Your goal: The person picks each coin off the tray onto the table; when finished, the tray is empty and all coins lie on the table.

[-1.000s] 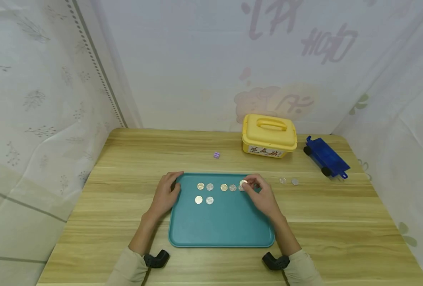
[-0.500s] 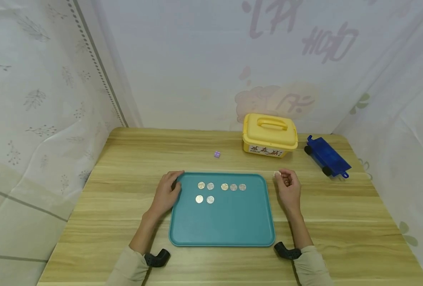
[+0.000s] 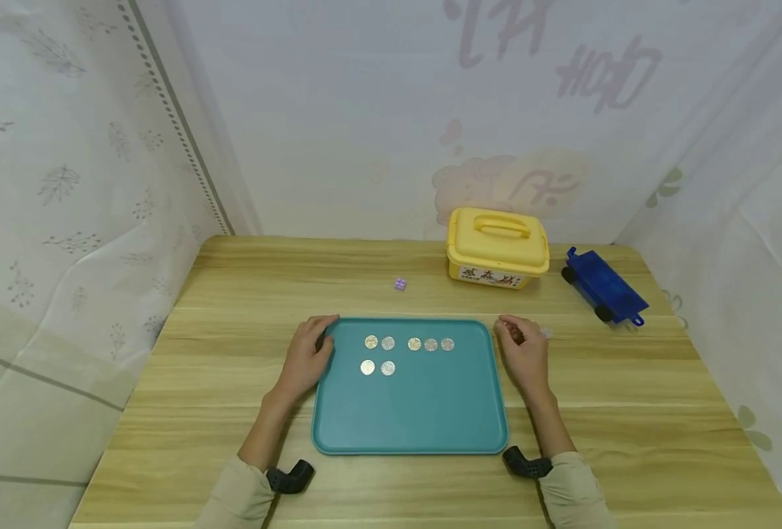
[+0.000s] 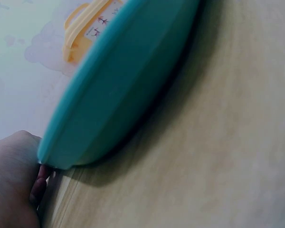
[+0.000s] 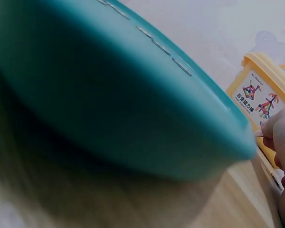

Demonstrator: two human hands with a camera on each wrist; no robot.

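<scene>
My left hand (image 3: 306, 355) holds the far left corner of a teal tray (image 3: 411, 419), its thumb along the side rim and its index finger at the corner. My right hand (image 3: 526, 358) is just off the tray's right rim, with thumb and forefinger pinching a coin (image 5: 259, 133) seen edge-on in the right wrist view. Flat on the tray lie several round coins, gold and silver in colour: a pair (image 3: 371, 342) at the back left, a row of three (image 3: 431, 344) beside it, and another pair (image 3: 387, 368) in front. A further coin (image 3: 547, 333) shows partly behind my right hand.
A yellow lidded box (image 3: 499, 248) with a handle stands at the back of the wooden table (image 3: 265, 286). To its right sits a blue toy trailer (image 3: 604, 286) with black wheels. A small purple block (image 3: 400, 284) lies behind the tray. Patterned cloth hangs around the table.
My right hand has moved from over the back row of coins to beyond the tray's right rim, still pinching a coin, then slightly back left. My left hand has stayed put.
</scene>
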